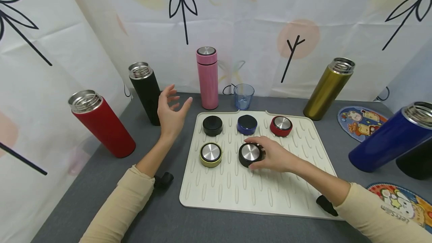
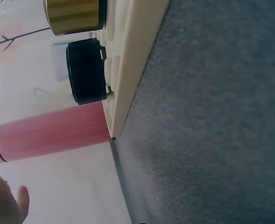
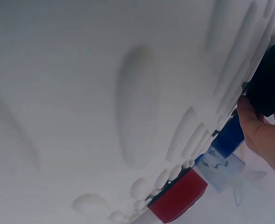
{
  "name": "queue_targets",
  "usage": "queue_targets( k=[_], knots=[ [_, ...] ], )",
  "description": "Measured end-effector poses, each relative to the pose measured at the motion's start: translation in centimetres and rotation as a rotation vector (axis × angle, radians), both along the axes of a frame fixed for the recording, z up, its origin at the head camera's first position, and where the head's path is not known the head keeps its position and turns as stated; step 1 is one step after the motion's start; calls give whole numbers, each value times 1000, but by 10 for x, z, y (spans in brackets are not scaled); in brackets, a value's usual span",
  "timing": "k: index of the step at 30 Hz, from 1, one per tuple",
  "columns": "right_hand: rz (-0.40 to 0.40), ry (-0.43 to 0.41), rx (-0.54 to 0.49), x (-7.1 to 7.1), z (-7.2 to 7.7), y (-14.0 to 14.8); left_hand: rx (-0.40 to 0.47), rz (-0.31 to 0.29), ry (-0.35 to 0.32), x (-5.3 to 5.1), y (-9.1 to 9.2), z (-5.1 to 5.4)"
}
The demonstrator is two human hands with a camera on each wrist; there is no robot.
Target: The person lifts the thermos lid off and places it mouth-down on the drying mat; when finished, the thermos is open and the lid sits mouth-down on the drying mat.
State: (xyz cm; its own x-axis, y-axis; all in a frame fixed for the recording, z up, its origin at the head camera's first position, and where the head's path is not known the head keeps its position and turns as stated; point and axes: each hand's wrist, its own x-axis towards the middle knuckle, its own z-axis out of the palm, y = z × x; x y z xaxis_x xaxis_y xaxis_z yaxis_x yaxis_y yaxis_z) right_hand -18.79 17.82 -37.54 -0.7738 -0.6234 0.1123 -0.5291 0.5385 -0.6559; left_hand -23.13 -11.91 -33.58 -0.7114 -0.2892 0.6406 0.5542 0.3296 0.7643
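My right hand (image 1: 275, 155) pinches a black bottle lid with a silver top (image 1: 250, 153), thumb on the near side and fingers on the far side. The lid sits on the cream ridged mat (image 1: 216, 201); the right wrist view shows its dark side (image 3: 268, 84) against the fingers. My left hand (image 1: 171, 117) is raised beside the black bottle (image 1: 146, 93), fingers spread and nothing in them. Whether it touches that lidless bottle I cannot tell. Also on the mat are a yellow-green lid (image 1: 210, 153), a plain black lid (image 1: 212, 125), a blue lid (image 1: 247, 124) and a red lid (image 1: 281, 126).
A lidless red bottle (image 1: 104, 126) stands at left. Behind the mat are a capped pink bottle (image 1: 207, 78) and a clear blue cup (image 1: 243, 96). Lidless gold (image 1: 329, 89) and blue (image 1: 388, 141) bottles stand at right, near two patterned coasters (image 1: 361, 121).
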Motion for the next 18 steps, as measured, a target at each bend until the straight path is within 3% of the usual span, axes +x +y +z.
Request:
queue_targets(
  k=[6, 13, 18],
  knots=[
    [11, -13, -5, 2, 1, 2, -31, -85, -82, -25, -3, -14],
    [-10, -136, -46, 2, 4, 4, -92, -99, -134, -34, 4, -11],
    [-72, -234, -102, 2, 9, 8, -62, -108, -208, -40, 8, -9]
  ],
)
